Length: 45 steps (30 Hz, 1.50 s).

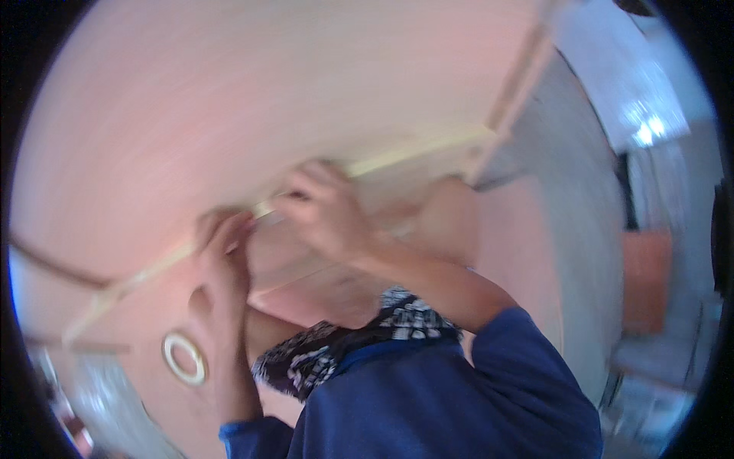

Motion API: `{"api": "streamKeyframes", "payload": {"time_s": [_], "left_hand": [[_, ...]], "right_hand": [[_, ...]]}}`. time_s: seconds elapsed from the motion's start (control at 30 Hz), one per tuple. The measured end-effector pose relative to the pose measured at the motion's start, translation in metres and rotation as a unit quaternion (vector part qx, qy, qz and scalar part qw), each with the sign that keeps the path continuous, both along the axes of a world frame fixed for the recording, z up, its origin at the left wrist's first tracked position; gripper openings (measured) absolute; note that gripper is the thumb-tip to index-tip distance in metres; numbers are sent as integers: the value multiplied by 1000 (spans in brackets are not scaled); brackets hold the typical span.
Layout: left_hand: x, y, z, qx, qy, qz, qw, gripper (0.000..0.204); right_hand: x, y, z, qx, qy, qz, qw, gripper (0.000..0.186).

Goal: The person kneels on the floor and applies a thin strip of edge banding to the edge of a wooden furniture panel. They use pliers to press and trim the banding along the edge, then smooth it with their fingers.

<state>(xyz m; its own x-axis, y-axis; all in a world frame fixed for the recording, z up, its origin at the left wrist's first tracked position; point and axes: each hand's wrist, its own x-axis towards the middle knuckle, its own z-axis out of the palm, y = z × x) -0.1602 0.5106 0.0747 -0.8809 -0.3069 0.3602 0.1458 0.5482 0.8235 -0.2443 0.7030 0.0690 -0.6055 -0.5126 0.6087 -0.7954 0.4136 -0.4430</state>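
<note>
Bends in the fingers of the left hand (222, 243) at the yellowish tape (390, 161), at nine o'clock. Curls the fingers of the right hand (325, 210) over the same tape, at two o'clock from the left hand and near it. Too blurred to tell whether pinching the tape with either. Has the tape stretched along the panel's (229, 115) edge, from eight o'clock up to two o'clock. Has a roll (167, 353) lying at eight o'clock, just beside the left forearm (232, 352).

1 yellowish strip (413, 154) runs along pinkish board (290, 92).
</note>
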Motion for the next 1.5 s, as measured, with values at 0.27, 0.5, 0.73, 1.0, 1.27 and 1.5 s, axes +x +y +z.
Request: {"api": "streamKeyframes", "payload": {"time_s": [0.27,0.5,0.73,1.0,1.27,1.5], "left_hand": [[111,-55,-4,4,-8,399,917,29],[178,-181,-10,36,31,554,831,26],[146,-204,7,195,65,418,885,33],[104,-225,26,116,90,424,894,25],[109,-229,28,101,57,444,888,28],[112,-233,29,126,44,406,904,23]], "right_hand": [[17,-78,28,46,-4,199,979,19],[49,-162,37,138,-127,190,964,21],[100,-232,32,95,-4,255,962,69],[123,-276,2,92,-18,216,972,67],[82,-107,24,226,-38,60,972,58],[5,125,37,225,-36,-206,951,36]]}}
